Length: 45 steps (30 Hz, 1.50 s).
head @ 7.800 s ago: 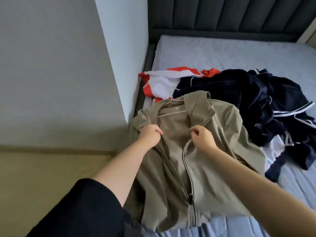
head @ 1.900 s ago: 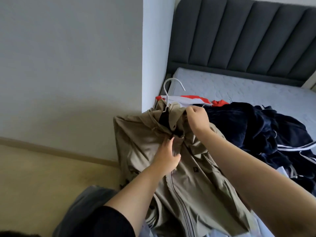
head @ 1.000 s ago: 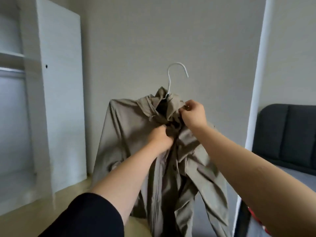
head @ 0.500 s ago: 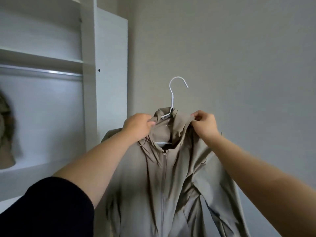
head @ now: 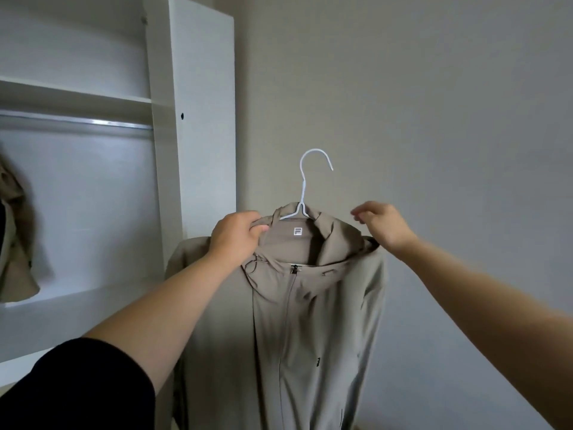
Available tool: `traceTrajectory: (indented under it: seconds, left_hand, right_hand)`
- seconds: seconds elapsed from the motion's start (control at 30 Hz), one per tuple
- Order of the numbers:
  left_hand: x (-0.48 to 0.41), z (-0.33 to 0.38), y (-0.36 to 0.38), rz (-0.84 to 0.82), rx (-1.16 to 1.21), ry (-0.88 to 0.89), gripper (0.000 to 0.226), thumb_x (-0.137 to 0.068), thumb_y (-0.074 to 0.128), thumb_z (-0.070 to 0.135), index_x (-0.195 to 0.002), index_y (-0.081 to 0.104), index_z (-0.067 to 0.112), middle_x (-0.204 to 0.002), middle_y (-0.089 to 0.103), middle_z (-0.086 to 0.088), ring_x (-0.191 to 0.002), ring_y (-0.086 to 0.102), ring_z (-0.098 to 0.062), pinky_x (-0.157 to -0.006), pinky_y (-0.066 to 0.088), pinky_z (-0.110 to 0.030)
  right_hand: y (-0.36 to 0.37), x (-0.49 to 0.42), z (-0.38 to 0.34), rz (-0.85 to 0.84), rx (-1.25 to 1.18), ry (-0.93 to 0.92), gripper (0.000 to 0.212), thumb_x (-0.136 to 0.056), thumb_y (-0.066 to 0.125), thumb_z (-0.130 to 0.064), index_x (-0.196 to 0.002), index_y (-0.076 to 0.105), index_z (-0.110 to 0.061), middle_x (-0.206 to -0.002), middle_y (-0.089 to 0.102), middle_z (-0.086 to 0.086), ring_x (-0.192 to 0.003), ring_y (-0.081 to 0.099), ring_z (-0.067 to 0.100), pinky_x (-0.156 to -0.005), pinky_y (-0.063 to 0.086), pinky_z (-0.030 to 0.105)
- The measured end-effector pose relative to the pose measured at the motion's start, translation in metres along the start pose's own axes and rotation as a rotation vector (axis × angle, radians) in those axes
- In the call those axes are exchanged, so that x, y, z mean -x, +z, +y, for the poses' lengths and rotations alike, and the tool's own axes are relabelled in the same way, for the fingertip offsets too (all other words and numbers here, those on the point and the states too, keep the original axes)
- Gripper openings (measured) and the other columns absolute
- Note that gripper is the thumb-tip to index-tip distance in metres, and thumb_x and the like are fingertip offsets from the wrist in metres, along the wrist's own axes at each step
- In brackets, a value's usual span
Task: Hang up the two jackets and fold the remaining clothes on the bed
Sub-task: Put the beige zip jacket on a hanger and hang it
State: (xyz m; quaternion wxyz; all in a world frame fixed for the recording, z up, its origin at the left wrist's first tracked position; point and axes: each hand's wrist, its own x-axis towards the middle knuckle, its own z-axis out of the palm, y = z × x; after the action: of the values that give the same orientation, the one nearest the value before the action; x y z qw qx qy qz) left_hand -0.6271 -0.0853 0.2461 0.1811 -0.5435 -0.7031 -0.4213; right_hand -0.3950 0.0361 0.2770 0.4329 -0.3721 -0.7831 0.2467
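Observation:
A beige zip-up jacket (head: 310, 321) hangs on a white wire hanger (head: 305, 193), held up in front of me at chest height. My left hand (head: 237, 235) grips the jacket's collar at the left shoulder. My right hand (head: 383, 225) hovers just above the right shoulder with its fingers loosely apart, holding nothing. The hanger's hook points up and to the right, free in the air. The bed and the other clothes are out of view.
An open white wardrobe (head: 186, 119) stands to the left, with a metal rail (head: 77, 122) under a shelf. Another beige garment (head: 15, 237) hangs at the far left edge. A plain grey wall is behind the jacket.
I have turned from the bed to the wardrobe with the jacket lifted on its hanger. My right hand has let go of the collar and now hovers above the shoulder.

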Motion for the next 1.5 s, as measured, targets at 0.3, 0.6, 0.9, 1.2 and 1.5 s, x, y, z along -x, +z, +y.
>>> traceTrajectory:
  seconds: [0.3,0.6,0.9,1.2,1.5]
  left_hand:
    - [0.011,0.006,0.022,-0.147,0.266,0.054,0.005,-0.083,0.068,0.01,-0.082,0.063,0.01,-0.074,0.061,-0.001,-0.075,0.053,-0.021,-0.067,0.038,-0.025]
    - [0.015,0.012,0.031,-0.16,0.406,-0.038,0.027,-0.078,0.073,0.006,-0.097,0.066,0.023,-0.079,0.047,0.008,-0.085,0.047,-0.011,-0.063,0.031,-0.012]
    - [0.012,0.026,0.026,-0.451,0.61,-0.297,0.029,-0.077,0.071,-0.003,-0.103,0.067,0.008,-0.101,0.064,-0.006,-0.095,0.059,-0.012,-0.078,0.043,-0.01]
    - [-0.007,0.048,0.015,-0.283,0.131,-0.226,0.023,-0.072,0.074,0.001,-0.081,0.067,0.021,-0.073,0.057,0.003,-0.072,0.054,-0.013,-0.058,0.037,-0.019]
    - [0.01,0.05,0.039,-0.12,-0.094,0.11,0.028,-0.077,0.054,0.0,-0.095,0.067,0.019,-0.096,0.063,-0.003,-0.095,0.059,-0.027,-0.069,0.038,-0.026]
  right_hand:
    - [0.005,0.007,0.002,-0.408,-0.046,-0.02,0.027,-0.086,0.063,-0.004,-0.06,0.063,-0.012,-0.052,0.059,-0.005,-0.054,0.048,0.004,-0.057,0.037,0.018]
    - [0.01,0.01,0.009,-0.215,0.108,-0.096,0.029,-0.088,0.044,0.006,-0.099,0.069,-0.004,-0.099,0.069,0.014,-0.079,0.058,0.013,-0.063,0.04,0.008]
    - [0.018,0.038,0.016,-0.33,0.381,-0.229,0.046,-0.091,0.057,-0.008,-0.053,0.032,-0.015,-0.051,0.033,-0.001,-0.049,0.029,0.008,-0.048,0.029,0.018]
    - [0.021,0.057,0.032,-0.382,0.381,-0.292,0.04,-0.09,0.057,-0.007,-0.056,0.038,-0.017,-0.054,0.038,-0.001,-0.056,0.035,0.014,-0.057,0.025,0.029]
    - [0.013,0.054,0.039,-0.246,0.597,-0.318,0.04,-0.091,0.053,-0.016,-0.058,0.032,-0.022,-0.09,0.063,0.018,-0.088,0.056,0.035,-0.063,0.028,0.03]
